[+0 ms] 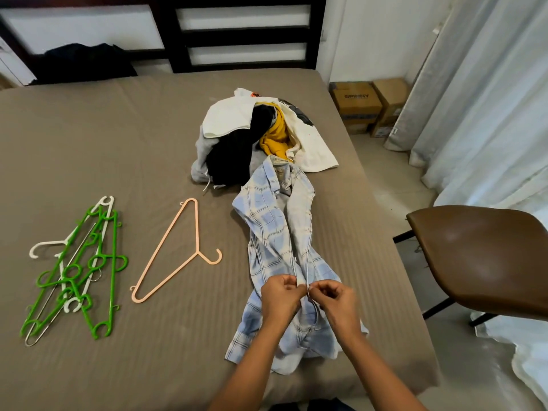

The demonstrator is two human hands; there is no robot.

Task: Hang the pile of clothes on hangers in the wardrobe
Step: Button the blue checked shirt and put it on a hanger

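A light blue plaid shirt (275, 232) lies stretched out lengthwise on the brown bed (118, 143). My left hand (281, 295) and my right hand (335, 298) pinch the two front edges of the shirt near its lower part, close together. Behind the shirt sits a pile of clothes (255, 137) in white, black, grey and yellow. A peach plastic hanger (175, 253) lies alone to the left of the shirt. Further left is a heap of green and white hangers (77, 271) with a metal one among them.
A brown chair (480, 256) stands close to the bed's right side. Cardboard boxes (367, 105) sit on the floor by white curtains (489, 99). A dark garment (86, 63) lies against the dark headboard (243, 34) at the back left.
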